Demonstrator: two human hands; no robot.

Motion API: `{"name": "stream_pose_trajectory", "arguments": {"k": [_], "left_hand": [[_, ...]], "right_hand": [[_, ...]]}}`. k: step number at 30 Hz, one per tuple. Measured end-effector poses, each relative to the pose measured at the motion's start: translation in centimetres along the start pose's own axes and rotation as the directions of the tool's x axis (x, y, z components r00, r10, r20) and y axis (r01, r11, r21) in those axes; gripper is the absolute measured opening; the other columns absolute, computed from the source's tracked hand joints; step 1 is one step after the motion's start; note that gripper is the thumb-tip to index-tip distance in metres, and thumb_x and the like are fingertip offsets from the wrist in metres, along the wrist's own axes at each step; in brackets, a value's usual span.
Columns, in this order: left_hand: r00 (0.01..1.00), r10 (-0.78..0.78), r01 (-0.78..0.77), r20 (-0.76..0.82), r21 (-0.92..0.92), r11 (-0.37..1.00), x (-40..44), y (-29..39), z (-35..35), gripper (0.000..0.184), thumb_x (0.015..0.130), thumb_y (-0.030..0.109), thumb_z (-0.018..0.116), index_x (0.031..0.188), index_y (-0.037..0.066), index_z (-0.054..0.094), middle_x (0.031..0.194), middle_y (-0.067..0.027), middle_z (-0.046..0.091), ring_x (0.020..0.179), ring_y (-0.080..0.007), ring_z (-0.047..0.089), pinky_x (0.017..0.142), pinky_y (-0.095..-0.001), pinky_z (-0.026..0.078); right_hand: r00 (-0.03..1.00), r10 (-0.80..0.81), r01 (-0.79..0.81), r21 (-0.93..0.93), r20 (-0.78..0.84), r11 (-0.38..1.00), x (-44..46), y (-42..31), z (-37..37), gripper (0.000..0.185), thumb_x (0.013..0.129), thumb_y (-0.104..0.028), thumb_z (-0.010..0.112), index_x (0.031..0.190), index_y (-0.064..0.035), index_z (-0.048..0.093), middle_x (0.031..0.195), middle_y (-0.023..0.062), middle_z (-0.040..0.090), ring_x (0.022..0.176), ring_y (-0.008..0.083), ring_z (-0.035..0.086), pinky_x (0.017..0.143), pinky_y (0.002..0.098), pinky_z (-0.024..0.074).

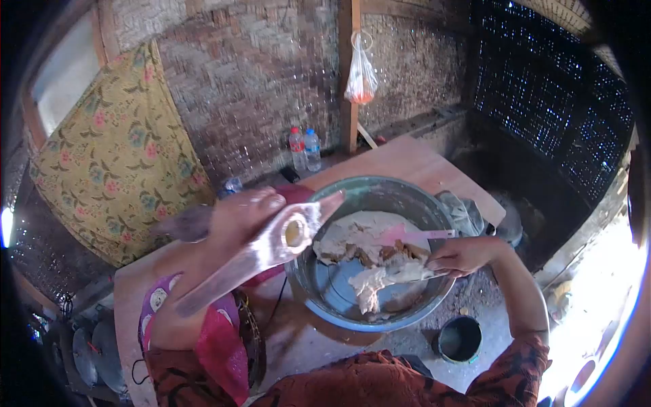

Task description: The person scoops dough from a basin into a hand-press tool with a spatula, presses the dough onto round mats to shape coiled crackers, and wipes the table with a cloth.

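Note:
My left hand (pixel 245 209) is raised at the left side of the basin, its fingers closed around a long metal tool (pixel 268 245) with a round, ring-edged hole. The tool is smeared by motion, so its exact kind is unclear. My right hand (pixel 468 256) is over the right rim of the large grey basin (pixel 369 327), pinching the end of a thin, dough-coated utensil whose kind is hidden. Pale dough (pixel 368 285) hangs from it inside the basin. Behind it lie more pale dough (pixel 366 227) and brown lumps (pixel 397 254), with a pink spatula (pixel 413 235) resting in them.
A dark cup (pixel 459 338) stands at the basin's front right. Clear plastic bags (pixel 461 211) lie beyond the right rim. Two bottles (pixel 304 148) stand by the woven wall. Red cloth (pixel 224 353) and a purple patterned item (pixel 150 305) are at the left.

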State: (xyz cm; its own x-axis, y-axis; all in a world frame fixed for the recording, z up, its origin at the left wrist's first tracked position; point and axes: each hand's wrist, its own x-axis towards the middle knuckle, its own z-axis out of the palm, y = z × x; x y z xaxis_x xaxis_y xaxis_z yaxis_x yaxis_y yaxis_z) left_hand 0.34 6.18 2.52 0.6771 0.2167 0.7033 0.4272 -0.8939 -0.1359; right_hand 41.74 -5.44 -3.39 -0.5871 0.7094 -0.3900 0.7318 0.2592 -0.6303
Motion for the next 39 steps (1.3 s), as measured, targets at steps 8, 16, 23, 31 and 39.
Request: {"name": "stream_pose_trajectory", "arguments": {"k": [8, 16, 23, 31, 39], "left_hand": [[0.976, -0.202, 0.193, 0.077, 0.109, 0.975, 5.6, 2.0, 1.1, 0.04, 0.069, 0.037, 0.072, 0.098, 0.011, 0.064, 0.095, -0.0105, 0.065, 0.087, -0.0298, 0.064, 0.073, -0.0383, 0.053], [0.964, -0.264, 0.265, -0.027, 0.138, 0.954, 7.4, 2.4, 5.1, 0.039, 0.072, 0.045, 0.069, 0.095, 0.015, 0.064, 0.088, -0.0088, 0.065, 0.082, -0.0287, 0.064, 0.071, -0.04, 0.051], [0.99, -0.141, 0.14, 0.021, 0.031, 0.99, 9.6, 5.6, 6.7, 0.035, 0.07, 0.04, 0.072, 0.093, 0.015, 0.063, 0.078, -0.0087, 0.063, 0.074, -0.0302, 0.064, 0.062, -0.0398, 0.051], [0.992, -0.103, 0.1, 0.071, 0.037, 0.994, 9.6, 3.8, 8.2, 0.032, 0.075, 0.042, 0.068, 0.098, 0.019, 0.066, 0.087, -0.0061, 0.068, 0.075, -0.0263, 0.066, 0.062, -0.0391, 0.053], [0.993, -0.045, 0.016, -0.114, -0.245, 0.969, 10.7, 7.4, 10.1, 0.032, 0.067, 0.034, 0.075, 0.086, 0.012, 0.061, 0.074, -0.0078, 0.06, 0.068, -0.0295, 0.063, 0.057, -0.0379, 0.05]], "right_hand": [[0.826, 0.126, 0.142, 0.419, -0.55, 0.897, -5.8, -10.2, -0.2, 0.034, 0.099, -0.019, 0.049, 0.129, -0.0023, 0.052, 0.073, -0.0001, 0.052, 0.063, 0.0074, 0.048, 0.056, 0.0242, 0.0419], [0.447, -0.189, -0.235, -0.319, -0.874, 0.918, -1.8, -12.1, 2.2, 0.035, 0.088, -0.013, 0.055, 0.123, -0.0059, 0.055, 0.099, 0.0214, 0.065, 0.086, 0.0369, 0.064, 0.074, 0.045, 0.0509], [0.597, -0.395, -0.502, -0.709, -0.698, 0.495, -2.0, -14.1, -2.3, 0.043, 0.073, -0.017, 0.061, 0.116, -0.0112, 0.059, 0.087, 0.0055, 0.063, 0.076, 0.0242, 0.064, 0.067, 0.0363, 0.0521], [0.535, -0.442, -0.571, -0.694, -0.72, 0.439, -6.1, -13.0, 1.3, 0.034, 0.076, -0.019, 0.059, 0.109, -0.0082, 0.057, 0.082, 0.0038, 0.06, 0.072, 0.0197, 0.063, 0.061, 0.0326, 0.0509], [0.59, -0.447, -0.536, -0.741, -0.672, 0.405, -2.8, -12.1, -0.6, 0.034, 0.075, -0.016, 0.058, 0.109, -0.0115, 0.059, 0.079, 0.0007, 0.061, 0.069, 0.0182, 0.064, 0.06, 0.0332, 0.0503]]}}
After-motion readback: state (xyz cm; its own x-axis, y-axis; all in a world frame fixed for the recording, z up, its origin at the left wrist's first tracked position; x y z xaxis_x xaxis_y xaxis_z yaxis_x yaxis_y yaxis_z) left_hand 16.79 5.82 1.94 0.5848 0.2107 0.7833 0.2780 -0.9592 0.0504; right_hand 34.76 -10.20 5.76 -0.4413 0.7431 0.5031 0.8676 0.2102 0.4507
